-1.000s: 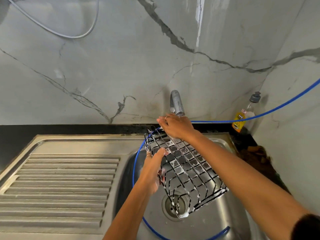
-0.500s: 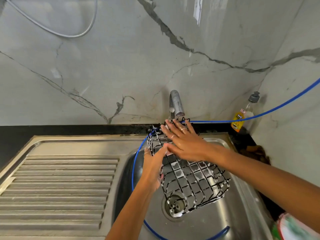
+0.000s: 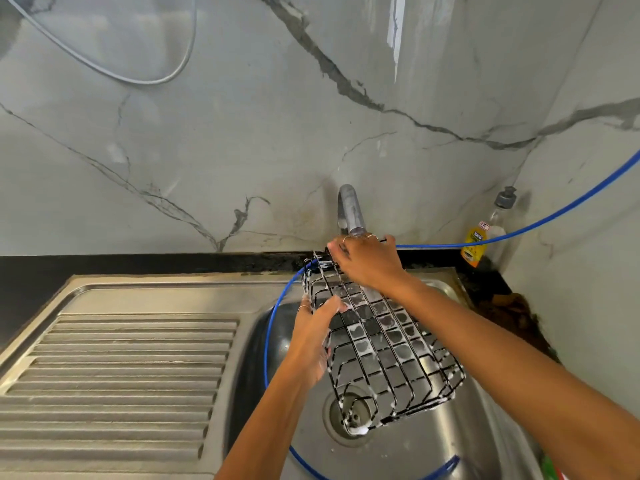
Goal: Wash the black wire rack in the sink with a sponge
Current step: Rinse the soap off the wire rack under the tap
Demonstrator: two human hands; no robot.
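Wire rack [image 3: 381, 344] over steel sink [image 3: 433, 445]

The black wire rack [image 3: 381, 344] is covered in white soap foam. It leans tilted in the sink [image 3: 433, 448], low end over the drain.

The left arm is being extended up from the bottom edge, forearm bare, and the left hand [image 3: 317, 336] is being held against the left side of the black wire rack [image 3: 381, 344], its fingers curled round the wires and flecked with foam; a thin ring is being worn on one finger. The right arm is being stretched in from the lower right, crossing above the left, wrist nearly straight. The right hand [image 3: 367, 263] is being laid palm down over the far top edge, fingers bent over that edge, rings showing on two fingers.
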